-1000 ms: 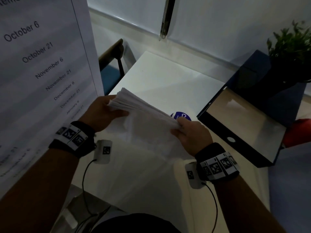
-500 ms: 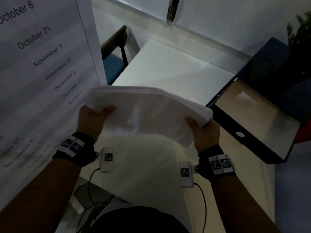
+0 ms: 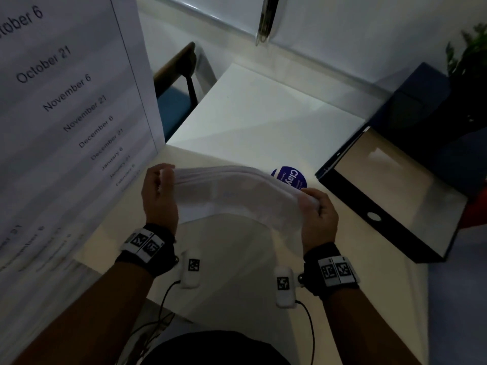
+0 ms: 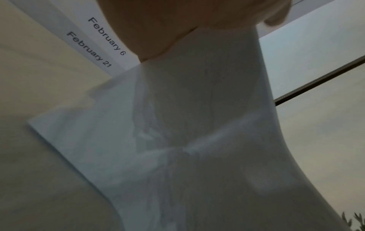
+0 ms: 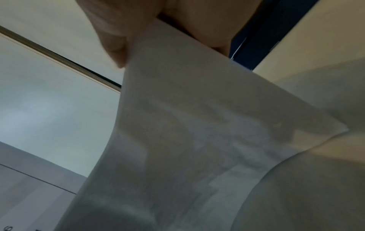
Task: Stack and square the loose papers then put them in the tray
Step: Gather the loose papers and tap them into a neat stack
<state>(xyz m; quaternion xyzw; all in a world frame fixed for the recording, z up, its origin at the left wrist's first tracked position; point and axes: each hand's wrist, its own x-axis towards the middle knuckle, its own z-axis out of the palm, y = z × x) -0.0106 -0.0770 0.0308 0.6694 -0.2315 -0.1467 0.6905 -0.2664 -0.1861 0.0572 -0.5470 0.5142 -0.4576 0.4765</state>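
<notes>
The stack of papers is held above the white table, bowed upward in the middle. Its left end is gripped by the left hand, its right end by the right hand, fingers curled over the edges. The black tray lies to the right, apart from the stack.

Office setting, shown by a pale bench against a white wall, with a black paper tray at its right. Printed schedule of dates, October through February, standing at the left edge; dark blue box files and a potted plant behind the tray. Blue-seated chair beyond the bench.
</notes>
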